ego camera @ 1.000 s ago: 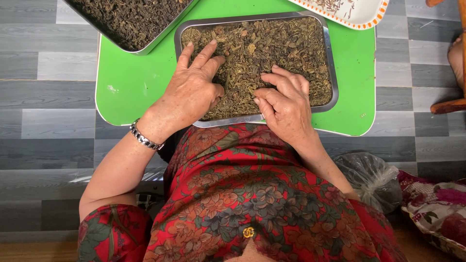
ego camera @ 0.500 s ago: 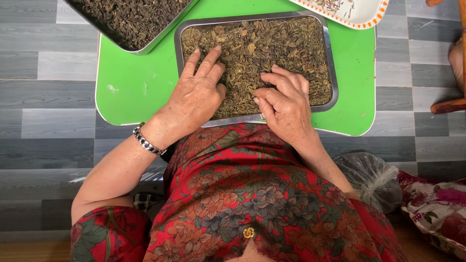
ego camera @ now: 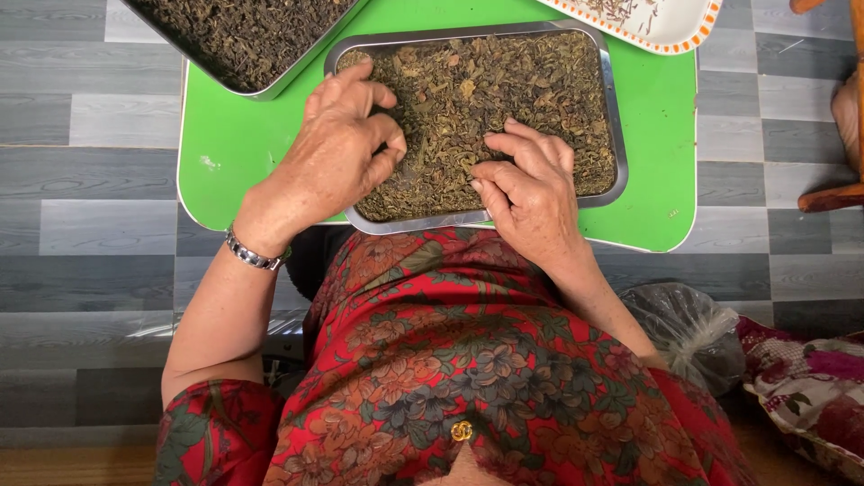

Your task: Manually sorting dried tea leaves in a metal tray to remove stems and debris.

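Note:
A rectangular metal tray [ego camera: 620,135] full of dried brown-green leaves [ego camera: 522,81] lies on a small green table [ego camera: 661,180] in front of me. My left hand [ego camera: 346,148] is over the tray's left part, fingers curled in against the thumb on a pinch of leaves. A metal bracelet [ego camera: 247,252] circles that wrist. My right hand [ego camera: 531,189] rests on the leaves at the tray's near edge, fingers bent and slightly apart, holding nothing that I can see.
A second metal tray [ego camera: 279,83] of darker dried leaves overhangs the table's far left corner. A white dish with an orange rim [ego camera: 670,31] sits at the far right. On the grey plank floor to my right lie a plastic bag [ego camera: 693,333], a floral cushion [ego camera: 810,387] and wooden furniture [ego camera: 828,193].
My left hand's fingers, spread flat on the leaves before, have curled in towards the thumb. The right hand has stayed nearly still at the near edge.

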